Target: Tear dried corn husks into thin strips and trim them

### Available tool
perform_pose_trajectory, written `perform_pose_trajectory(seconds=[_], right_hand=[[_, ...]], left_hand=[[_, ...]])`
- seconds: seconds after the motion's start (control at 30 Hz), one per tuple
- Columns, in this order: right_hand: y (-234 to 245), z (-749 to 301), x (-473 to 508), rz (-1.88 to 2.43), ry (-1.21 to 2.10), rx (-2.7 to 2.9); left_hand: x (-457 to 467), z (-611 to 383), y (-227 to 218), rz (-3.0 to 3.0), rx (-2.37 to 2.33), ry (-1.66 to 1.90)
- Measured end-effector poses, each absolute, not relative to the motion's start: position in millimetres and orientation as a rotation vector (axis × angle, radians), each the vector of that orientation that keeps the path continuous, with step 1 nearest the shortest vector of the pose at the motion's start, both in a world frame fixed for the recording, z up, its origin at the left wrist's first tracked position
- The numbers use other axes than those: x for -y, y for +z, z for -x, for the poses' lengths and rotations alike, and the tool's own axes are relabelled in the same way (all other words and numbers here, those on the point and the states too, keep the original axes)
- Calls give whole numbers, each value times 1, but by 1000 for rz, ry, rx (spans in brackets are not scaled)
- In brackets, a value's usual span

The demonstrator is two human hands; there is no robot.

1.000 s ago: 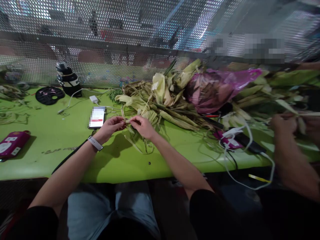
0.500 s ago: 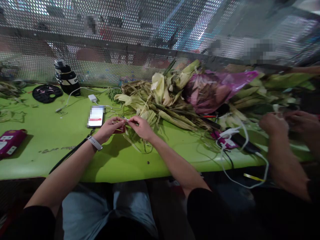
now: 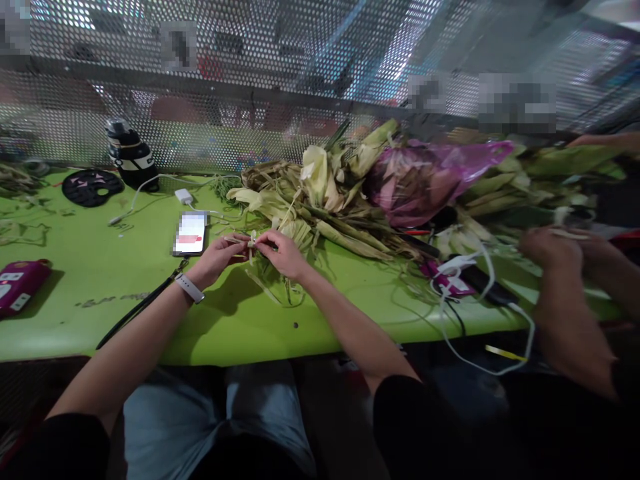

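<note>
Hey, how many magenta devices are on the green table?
2. One magenta device lies at the view's left edge; a second magenta device, partly covered by white cable, lies right of the person's right hand. More could be hidden under the corn husks.

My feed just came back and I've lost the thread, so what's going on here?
A person's bare left hand and bare right hand meet above a glossy green table, their fingertips pinching a small, pale strip of husk. Beyond them lies a heap of dry, yellow-green and brown husks, with a translucent purple plastic bag against its right side. Farther right, a co-worker's hands are together at another pale piece, too blurred to make out.
</note>
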State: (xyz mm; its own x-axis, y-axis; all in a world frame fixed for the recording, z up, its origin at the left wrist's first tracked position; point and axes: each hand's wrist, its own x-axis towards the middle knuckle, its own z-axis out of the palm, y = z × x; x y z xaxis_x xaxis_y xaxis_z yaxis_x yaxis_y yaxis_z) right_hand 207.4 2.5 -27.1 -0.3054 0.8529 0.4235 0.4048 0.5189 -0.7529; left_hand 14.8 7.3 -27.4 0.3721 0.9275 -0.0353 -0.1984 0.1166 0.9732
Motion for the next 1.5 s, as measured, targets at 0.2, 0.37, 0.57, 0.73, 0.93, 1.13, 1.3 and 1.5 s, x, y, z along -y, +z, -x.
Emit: perform_pose_trajectory(seconds=[0.2, 0.37, 0.57, 0.73, 0.93, 1.13, 1.3, 1.5], right_hand=[[-30, -208, -4, 1051, 652, 1912], [-30, -209, -7, 1029, 582, 1904], [-28, -210, -7, 981, 607, 1931], [-32, -208, -8, 1012, 574, 1891], [-33, -206, -8, 1024, 588, 1853], [-32, -205, -7, 1013, 556, 1823], [-34, -205, -8, 991, 611, 1802], [-33, -204, -7, 1033, 527, 1797]], left_hand=[[-5, -15, -23, -1059, -862, 937], [-1, -18, -20, -1149, -909, 981], [2, -18, -20, -1306, -934, 999], [2, -18, -21, -1394, -897, 1008], [-1, -17, -25, -1574, -878, 1031], [-1, -15, -21, -1600, -876, 1022], [0, -17, -22, -1477, -859, 1011], [0, -17, -22, -1406, -828, 1040]])
